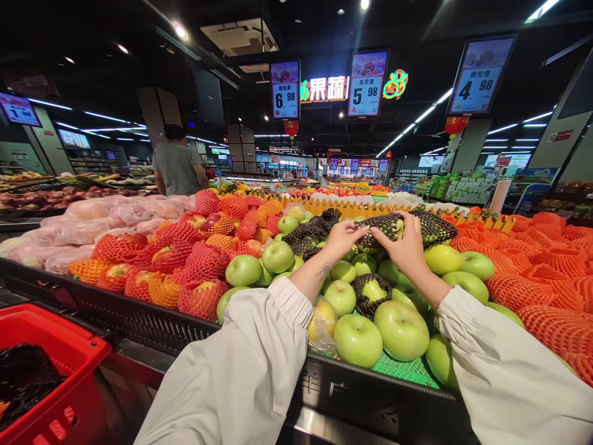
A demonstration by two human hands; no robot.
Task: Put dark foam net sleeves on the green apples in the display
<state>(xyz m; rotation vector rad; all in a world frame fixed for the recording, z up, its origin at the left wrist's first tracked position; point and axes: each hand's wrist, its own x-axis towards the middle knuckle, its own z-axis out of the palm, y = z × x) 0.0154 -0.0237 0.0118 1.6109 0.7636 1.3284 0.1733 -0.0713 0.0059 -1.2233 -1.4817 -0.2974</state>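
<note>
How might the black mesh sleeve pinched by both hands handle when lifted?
The black mesh sleeve is probably light if empty, given its open netting. Likely floppy: similar netting lies crumpled alongside. Perhaps stretchy: another sleeve hugs a green apple below.

Green apples (401, 330) heaped in black bin (352, 398).
Left hand (346, 237) and right hand (404, 246) hold black netting (383, 224) over them; red-netted apples (208, 262) alongside, red basket (55, 395) lower left.
</note>
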